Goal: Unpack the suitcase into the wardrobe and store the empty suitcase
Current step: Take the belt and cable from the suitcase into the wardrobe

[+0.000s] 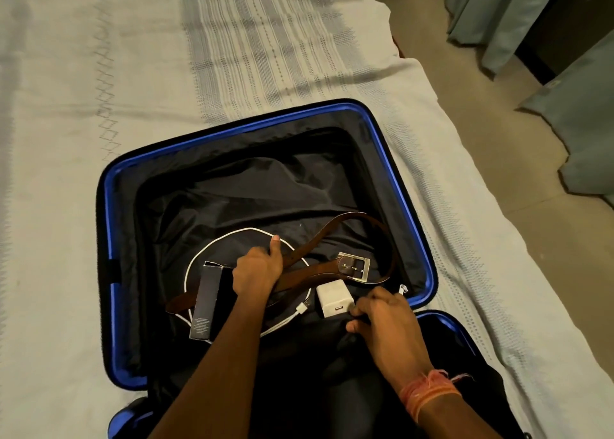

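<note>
The left hand [257,269] gripped the brown belt [332,269], thumb raised. A dark box [206,300] lay just left of it. The right hand [382,322] pinched dark lining beside the white charger [334,297] in the suitcase [109,186].

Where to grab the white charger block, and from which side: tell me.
Pinch the charger block across its two flat side faces, coming from above. It lies flat on the dark lining, top exposed; the right hand crowds its right edge and the belt runs just behind.
</note>
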The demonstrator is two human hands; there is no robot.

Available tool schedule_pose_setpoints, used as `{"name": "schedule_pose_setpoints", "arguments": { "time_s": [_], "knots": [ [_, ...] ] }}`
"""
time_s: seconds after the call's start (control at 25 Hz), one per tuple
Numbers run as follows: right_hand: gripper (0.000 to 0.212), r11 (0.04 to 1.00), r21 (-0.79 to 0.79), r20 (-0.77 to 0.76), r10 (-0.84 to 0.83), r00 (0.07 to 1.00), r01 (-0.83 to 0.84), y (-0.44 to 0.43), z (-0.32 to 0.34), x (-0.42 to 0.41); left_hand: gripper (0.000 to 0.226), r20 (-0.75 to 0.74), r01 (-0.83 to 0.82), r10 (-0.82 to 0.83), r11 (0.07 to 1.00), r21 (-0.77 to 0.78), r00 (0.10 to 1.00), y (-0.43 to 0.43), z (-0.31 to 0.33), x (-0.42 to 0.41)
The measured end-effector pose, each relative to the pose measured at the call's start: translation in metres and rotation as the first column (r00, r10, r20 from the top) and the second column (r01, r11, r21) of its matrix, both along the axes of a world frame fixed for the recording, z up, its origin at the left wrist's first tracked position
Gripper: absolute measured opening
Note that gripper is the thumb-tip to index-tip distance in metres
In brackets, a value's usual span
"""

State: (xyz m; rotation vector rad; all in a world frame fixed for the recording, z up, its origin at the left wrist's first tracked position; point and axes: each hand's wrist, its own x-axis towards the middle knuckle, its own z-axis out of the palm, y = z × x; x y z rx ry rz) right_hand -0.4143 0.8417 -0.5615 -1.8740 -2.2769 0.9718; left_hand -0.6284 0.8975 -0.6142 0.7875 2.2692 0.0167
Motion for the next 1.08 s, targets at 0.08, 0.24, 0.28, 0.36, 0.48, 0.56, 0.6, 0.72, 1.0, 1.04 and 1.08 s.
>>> {"name": "schedule_pose_setpoints", "arguments": {
  "time_s": [0.08, 0.24, 0.28, 0.36, 0.48, 0.56, 0.6, 0.72, 1.0, 1.04, 1.08],
  "knots": [
    [0.016, 1.0, 0.005, -0.004, -0.005, 1.0, 0.005, -0.001, 0.0, 0.002, 0.066, 0.0, -0.049, 0.049, 0.998, -0.025, 0.999, 0.003, -0.003, 0.001],
    [0.013, 0.999, 0.031, -0.028, -0.009, 1.0, 0.01, -0.003, -0.004, 0.002, 0.031, -0.004, -0.323, 0.333, 0.917, 0.233, 0.943, -0.008, 0.014, 0.009],
    [0.014, 1.0, 0.03, -0.027, -0.005, 1.0, 0.005, -0.003, -0.006, 0.001, 0.033, 0.029, -0.371, 0.383, 0.87, 0.324, 0.923, -0.012, 0.026, 0.012],
    [0.016, 1.0, 0.023, -0.022, 0.003, 1.0, -0.002, -0.002, -0.007, 0.0, 0.053, 0.248, -0.541, 0.483, 0.708, 0.454, 0.84, -0.017, 0.056, 0.015],
    [0.013, 0.999, -0.029, -0.044, 0.023, 0.999, -0.024, 0.004, 0.005, -0.001, 0.064, 0.76, -0.846, 0.398, 0.38, 0.374, 0.514, -0.023, 0.11, 0.016],
    [0.004, 0.997, -0.082, -0.099, -0.007, 0.995, -0.001, 0.008, 0.03, 0.0, 0.046, 0.895, -0.901, 0.26, 0.342, 0.267, 0.364, -0.028, 0.153, 0.015],
    [0.008, 0.992, -0.115, -0.189, -0.067, 0.98, 0.046, 0.008, 0.046, 0.001, 0.036, 0.928, -0.906, 0.198, 0.354, 0.232, 0.315, -0.03, 0.174, 0.016],
    [0.028, 0.989, -0.005, -0.405, -0.135, 0.904, 0.145, 0.0, 0.086, 0.008, 0.019, 0.901, -0.786, 0.051, 0.512, 0.347, 0.432, -0.037, 0.228, 0.03],
    [0.034, 0.948, -0.055, -0.525, -0.294, 0.799, 0.313, -0.02, 0.205, 0.056, 0.038, 0.314, 0.123, -0.426, 0.736, 0.666, 0.849, -0.07, 0.34, 0.083],
    [0.034, 0.938, -0.052, -0.58, -0.308, 0.754, 0.343, -0.024, 0.221, 0.063, 0.047, 0.292, 0.19, -0.476, 0.732, 0.654, 0.83, -0.074, 0.355, 0.086],
    [0.034, 0.932, -0.063, -0.637, -0.313, 0.704, 0.358, -0.028, 0.238, 0.071, 0.053, 0.27, 0.252, -0.529, 0.716, 0.652, 0.804, -0.077, 0.372, 0.09]
  ]
}}
